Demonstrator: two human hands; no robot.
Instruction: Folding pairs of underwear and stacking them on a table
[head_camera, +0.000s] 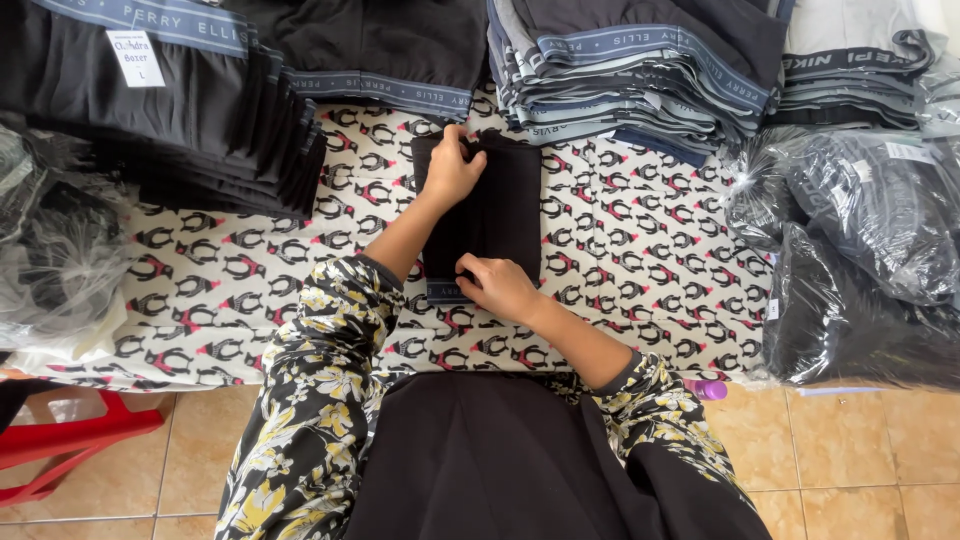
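Dead centre on the penguin cloth (620, 240) sits the folded black underwear (495, 215) I'm working on, waistband end toward me at 6 o'clock. My left hand (452, 168) is up at the far edge, 12 o'clock side, fingers curled and pinching the fabric there. My right hand (500, 287) is pressed down on the near end by the waistband, fingers bent in on the cloth — can't tell if it's gripping or just flattening.

Around it: a black stack (170, 110) at 10 o'clock, a grey stack (640, 75) at 1 o'clock, more black ones (380, 45) at 12. Bagged bundles (860, 250) fill 3 o'clock, clear bags (55, 240) at 9. Red stool (70, 440) on the tile floor (860, 450) at 8 o'clock — and my floral sleeves (310, 380) are in shot too.
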